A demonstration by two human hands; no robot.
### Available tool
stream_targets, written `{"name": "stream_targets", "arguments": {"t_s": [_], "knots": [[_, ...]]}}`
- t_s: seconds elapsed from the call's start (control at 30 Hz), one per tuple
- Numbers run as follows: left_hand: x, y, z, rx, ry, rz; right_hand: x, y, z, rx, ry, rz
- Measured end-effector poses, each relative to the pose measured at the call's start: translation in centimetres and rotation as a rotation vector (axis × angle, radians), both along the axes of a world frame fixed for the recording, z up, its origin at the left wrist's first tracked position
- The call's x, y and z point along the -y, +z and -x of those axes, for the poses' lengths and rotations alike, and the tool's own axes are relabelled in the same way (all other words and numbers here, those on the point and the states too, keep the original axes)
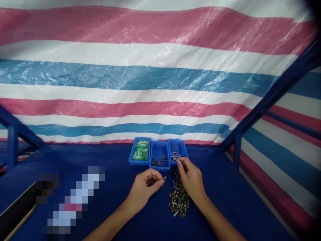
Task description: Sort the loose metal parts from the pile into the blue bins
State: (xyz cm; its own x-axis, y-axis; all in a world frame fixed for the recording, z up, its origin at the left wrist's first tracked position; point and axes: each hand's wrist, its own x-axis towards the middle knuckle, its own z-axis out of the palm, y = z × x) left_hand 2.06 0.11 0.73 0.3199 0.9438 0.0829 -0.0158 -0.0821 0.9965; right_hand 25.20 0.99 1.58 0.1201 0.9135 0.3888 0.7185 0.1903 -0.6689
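Observation:
My left hand (146, 184) is closed in a pinch on a small metal piece (164, 178), whose exact kind is too small to tell. My right hand (193, 177) reaches to the front of the right blue bin (182, 146), its thumb and fingers together beside thin silver nails or screws (175, 156); anything between its fingertips is hidden. Below and partly behind that hand lies a loose pile of dark brass-coloured fittings (178, 197) mixed with silver pins. The middle blue bin (159, 146) holds several small dark metal pieces (155, 162).
The left blue bin (139, 163) contains green-and-clear packets (141, 150). All three bins stand side by side on the dark blue tabletop (112, 187). A pixelated object and a long black item (18, 204) lie at left. Striped sheeting and blue frame bars (253, 115) surround the table.

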Motion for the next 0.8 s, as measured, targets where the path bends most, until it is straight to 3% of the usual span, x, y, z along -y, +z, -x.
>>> {"name": "stream_targets", "arguments": {"t_s": [0.17, 0.4, 0.8], "knots": [[-0.3, 0.6, 0.1, 0.226, -0.085, 0.226, -0.1, 0.0, 0.0, -0.004, 0.006, -0.009], [-0.4, 1.2, 0.2, 0.426, -0.040, 0.364, -0.1, -0.1, 0.0, -0.018, 0.012, -0.014], [-0.7, 1.7, 0.5, 0.361, -0.060, 0.371, -0.1, -0.1, 0.1, -0.015, 0.041, -0.055]]}}
